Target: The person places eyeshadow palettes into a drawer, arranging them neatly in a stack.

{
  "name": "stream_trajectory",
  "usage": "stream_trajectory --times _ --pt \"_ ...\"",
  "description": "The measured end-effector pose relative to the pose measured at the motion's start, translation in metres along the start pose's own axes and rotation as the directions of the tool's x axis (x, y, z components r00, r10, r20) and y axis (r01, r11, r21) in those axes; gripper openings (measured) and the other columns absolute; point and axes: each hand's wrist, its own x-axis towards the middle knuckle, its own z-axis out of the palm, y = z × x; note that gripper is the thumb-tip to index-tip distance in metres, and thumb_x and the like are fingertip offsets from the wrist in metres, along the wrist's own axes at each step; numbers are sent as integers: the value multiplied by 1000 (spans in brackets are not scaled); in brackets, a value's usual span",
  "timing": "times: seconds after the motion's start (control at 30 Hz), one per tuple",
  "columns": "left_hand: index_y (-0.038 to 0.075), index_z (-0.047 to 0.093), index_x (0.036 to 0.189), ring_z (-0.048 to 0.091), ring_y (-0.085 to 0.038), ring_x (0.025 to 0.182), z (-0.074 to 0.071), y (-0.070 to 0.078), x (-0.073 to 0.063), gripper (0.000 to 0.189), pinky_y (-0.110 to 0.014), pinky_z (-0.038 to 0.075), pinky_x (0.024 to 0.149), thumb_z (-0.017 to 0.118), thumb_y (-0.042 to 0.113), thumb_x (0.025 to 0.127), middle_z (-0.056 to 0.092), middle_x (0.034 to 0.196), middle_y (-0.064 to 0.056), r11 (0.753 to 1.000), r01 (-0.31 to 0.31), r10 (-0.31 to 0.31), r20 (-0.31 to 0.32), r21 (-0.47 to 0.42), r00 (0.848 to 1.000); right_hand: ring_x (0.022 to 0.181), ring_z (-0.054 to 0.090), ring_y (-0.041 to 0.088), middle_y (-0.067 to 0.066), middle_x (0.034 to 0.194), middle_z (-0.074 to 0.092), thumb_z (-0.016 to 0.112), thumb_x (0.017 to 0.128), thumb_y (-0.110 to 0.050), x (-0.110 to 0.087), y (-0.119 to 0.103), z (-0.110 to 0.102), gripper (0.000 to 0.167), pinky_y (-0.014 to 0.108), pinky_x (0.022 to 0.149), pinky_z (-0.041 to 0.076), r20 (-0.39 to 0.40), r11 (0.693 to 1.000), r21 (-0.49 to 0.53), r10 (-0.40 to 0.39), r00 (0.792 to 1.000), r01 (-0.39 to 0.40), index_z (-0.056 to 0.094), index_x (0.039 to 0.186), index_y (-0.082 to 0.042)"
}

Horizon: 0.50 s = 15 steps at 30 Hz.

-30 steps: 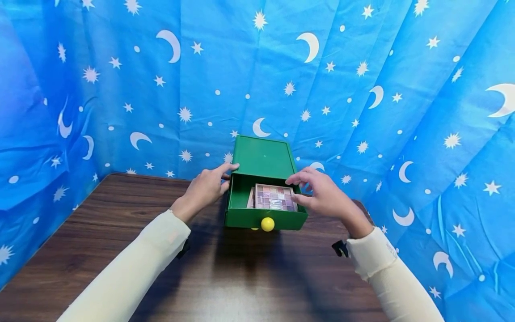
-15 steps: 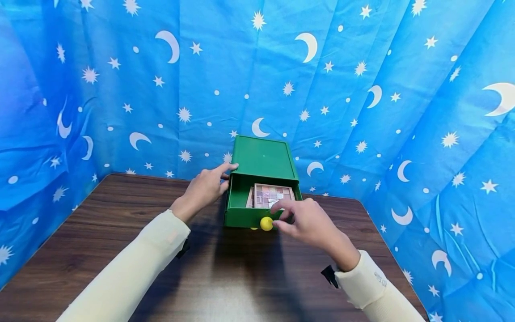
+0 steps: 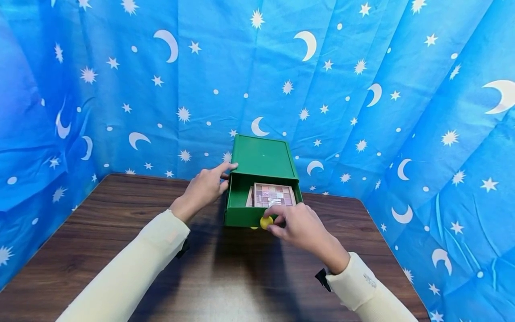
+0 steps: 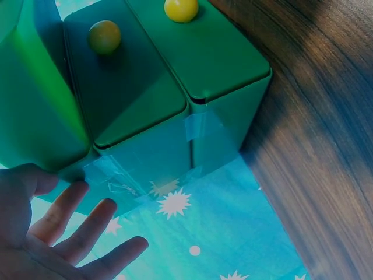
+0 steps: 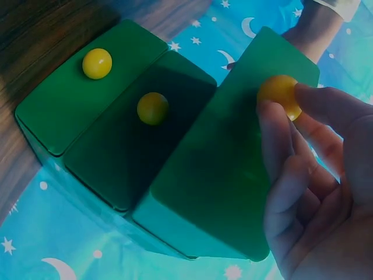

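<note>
A green drawer unit (image 3: 263, 154) stands on the table, its top drawer (image 3: 241, 218) pulled out. Inside that drawer lies a makeup palette (image 3: 273, 192) with a windowed lid, overlapping another flat, pale-edged item (image 3: 250, 197). My right hand (image 3: 303, 226) pinches the round yellow knob (image 5: 278, 96) of this top drawer between thumb and fingers. At the unit's left side, my left hand (image 3: 201, 190) has its fingertips against the upper edge; in the left wrist view its fingers (image 4: 87, 233) are spread and loosely extended.
Two lower drawers with yellow knobs (image 5: 97, 63) are closed beneath the top one. Clear tape (image 4: 198, 125) runs across the unit's side. A blue curtain (image 3: 225, 67) with moons and stars hangs behind and around the dark wooden table (image 3: 161, 250).
My right hand has moved from the drawer's right edge, beside the palette, down and left to the yellow knob and taken hold of it. The left hand stays put.
</note>
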Motion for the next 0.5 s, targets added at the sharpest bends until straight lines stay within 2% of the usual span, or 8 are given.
stream_trajectory --times 0.2,0.4,0.5 --pt "25 46 154 54 -15 51 -1 0 0 52 -28 34 46 57 14 104 72 123 -20 1000 -5 5 -4 5 1000 72 73 7 -3 83 79 79 90 -23 6 0 2 17 21 60 50 -27 1000 -23 -2 1000 2 76 106 -23" --pt "25 45 154 50 -17 45 -1 0 -1 53 -27 31 45 57 13 104 70 127 -21 1000 -9 9 -2 11 1000 74 75 11 -1 86 80 80 89 -22 14 3 4 19 20 57 49 -58 999 -42 13 998 -16 76 108 -23" --pt "25 45 154 47 -17 44 0 0 -1 53 -27 31 45 57 13 104 70 127 -21 1000 -4 4 0 7 1000 76 76 13 1 89 80 79 90 -22 19 6 6 20 20 51 45 -72 999 -32 26 997 -29 76 110 -22"
